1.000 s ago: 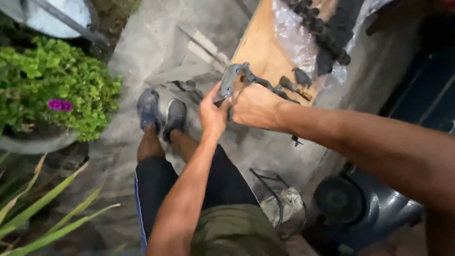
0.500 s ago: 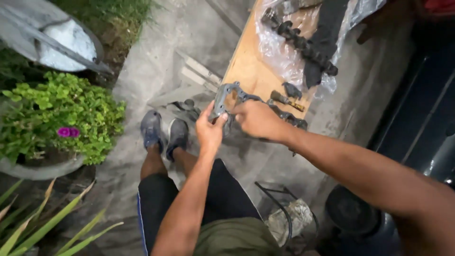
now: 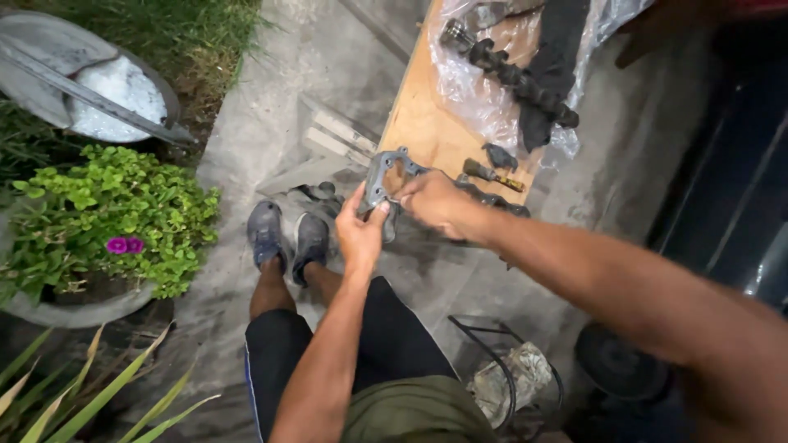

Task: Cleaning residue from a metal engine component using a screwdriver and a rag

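Note:
I hold a grey cast-metal bracket (image 3: 382,175) with bolt holes over the near end of a wooden board (image 3: 431,123). My left hand (image 3: 361,230) grips its lower edge from below. My right hand (image 3: 435,205) closes on its right side, fingers pinched at the part. A dark metal arm (image 3: 492,199) runs from behind my right hand toward the board's edge. My legs and grey shoes (image 3: 287,234) are below, on concrete.
On the board lie a dark ribbed shaft (image 3: 513,78) on clear plastic (image 3: 472,90), a small tool with a brass tip (image 3: 492,175) and a small dark piece (image 3: 499,156). A potted green plant (image 3: 107,217) stands left. A wire stand (image 3: 501,369) holding a rag sits lower right.
Both hands have kept hold of the bracket; it has tilted a little and sits lower in view. The view has shifted, so the board's contents and the plant appear further up and right.

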